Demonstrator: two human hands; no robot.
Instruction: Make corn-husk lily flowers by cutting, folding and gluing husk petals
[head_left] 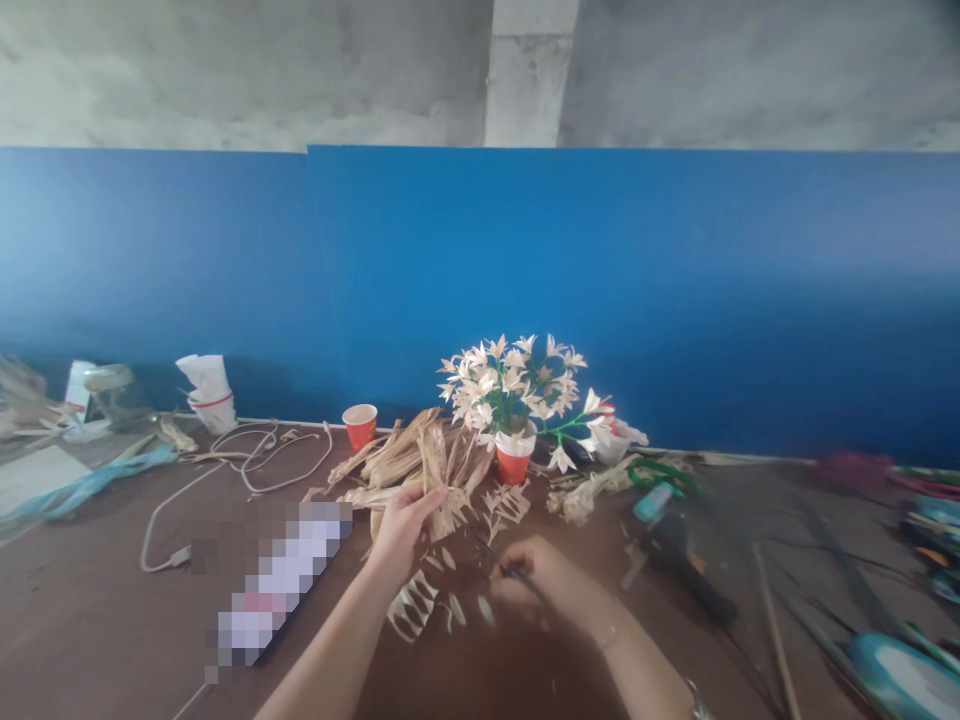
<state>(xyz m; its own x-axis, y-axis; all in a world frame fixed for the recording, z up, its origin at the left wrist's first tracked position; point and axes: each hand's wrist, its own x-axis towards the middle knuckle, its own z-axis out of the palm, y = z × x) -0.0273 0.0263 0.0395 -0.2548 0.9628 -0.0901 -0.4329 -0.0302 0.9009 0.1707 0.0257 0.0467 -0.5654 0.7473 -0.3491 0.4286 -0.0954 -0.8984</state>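
A brown counter (75, 620) lies under the left hand (401, 515) and the right hand (532, 570) and holds everything up. A big pile of dry, tan husks (405, 450) sits just past the left fingers, maybe so they are easy to reach. A bunch of white flowers (480, 385) stands past both hands. The stems go into an orange cup (514, 465), which likely stops them from falling over.

A pale husk piece (448, 516) is in the left fingers. They pinch it, I think to keep it steady. A dark tool (516, 574), maybe scissors, is in the right fingers. They curl around it, but it is blurry there. A cut scrap with holes (412, 605) lies nearer than the left fingers. Little petal bits (448, 558) lie between the hands.

The left arm reaches forward. The right arm slants in, with its hand bent toward the left one.
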